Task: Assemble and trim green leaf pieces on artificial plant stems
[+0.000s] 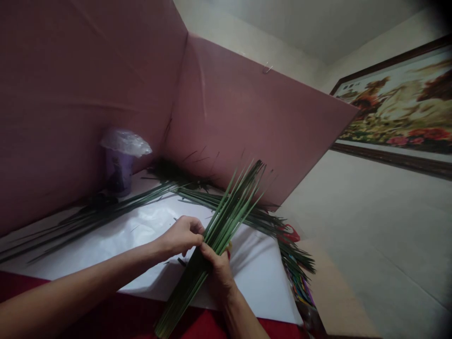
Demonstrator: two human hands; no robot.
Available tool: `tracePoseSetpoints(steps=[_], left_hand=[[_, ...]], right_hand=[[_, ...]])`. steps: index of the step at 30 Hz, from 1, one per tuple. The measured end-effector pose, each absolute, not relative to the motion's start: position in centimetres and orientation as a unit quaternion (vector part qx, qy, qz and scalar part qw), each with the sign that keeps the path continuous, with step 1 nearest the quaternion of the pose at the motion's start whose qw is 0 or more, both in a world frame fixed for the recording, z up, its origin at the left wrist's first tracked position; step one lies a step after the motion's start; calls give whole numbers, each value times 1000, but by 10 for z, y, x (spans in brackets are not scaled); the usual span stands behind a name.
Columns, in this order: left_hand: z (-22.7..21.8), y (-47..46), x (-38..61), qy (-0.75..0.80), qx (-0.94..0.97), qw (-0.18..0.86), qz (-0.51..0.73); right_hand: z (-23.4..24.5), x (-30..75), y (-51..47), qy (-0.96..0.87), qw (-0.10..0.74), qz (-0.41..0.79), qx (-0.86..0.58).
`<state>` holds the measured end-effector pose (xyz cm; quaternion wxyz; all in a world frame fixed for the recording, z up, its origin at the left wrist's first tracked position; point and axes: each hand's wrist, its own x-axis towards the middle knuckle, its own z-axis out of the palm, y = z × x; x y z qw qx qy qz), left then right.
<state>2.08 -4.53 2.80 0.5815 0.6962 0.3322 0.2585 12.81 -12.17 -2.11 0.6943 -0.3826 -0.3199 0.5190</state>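
Note:
A bundle of long green leaf strips (226,216) slants from the bottom centre up toward the pink board. My right hand (217,268) is wrapped round the bundle at its middle. My left hand (181,235) is closed in a pinch on the strips just left of it, fingers touching the right hand. Both hands are over a white sheet (116,240) on the table.
More green strips (106,209) lie spread across the white sheet and hang off the right edge (293,256). A purple cup covered in plastic (120,165) stands by the pink folded board (247,117). A red cloth (137,320) covers the table front. A framed picture (406,103) hangs at right.

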Motion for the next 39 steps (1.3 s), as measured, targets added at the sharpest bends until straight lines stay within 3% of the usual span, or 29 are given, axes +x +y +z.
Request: tracePoseSetpoints(steps=[13,29,39], left_hand=[[24,-48,23,333,637,630,293],[6,-46,27,340,652,617,279],[11,-55,27,322,659,615,288]], right_hand=[[-26,122,-119,-280,713,487,-420],[-23,117,-117,-217,743,463,-433],[-32,125,-115,-229,736,370,-518]])
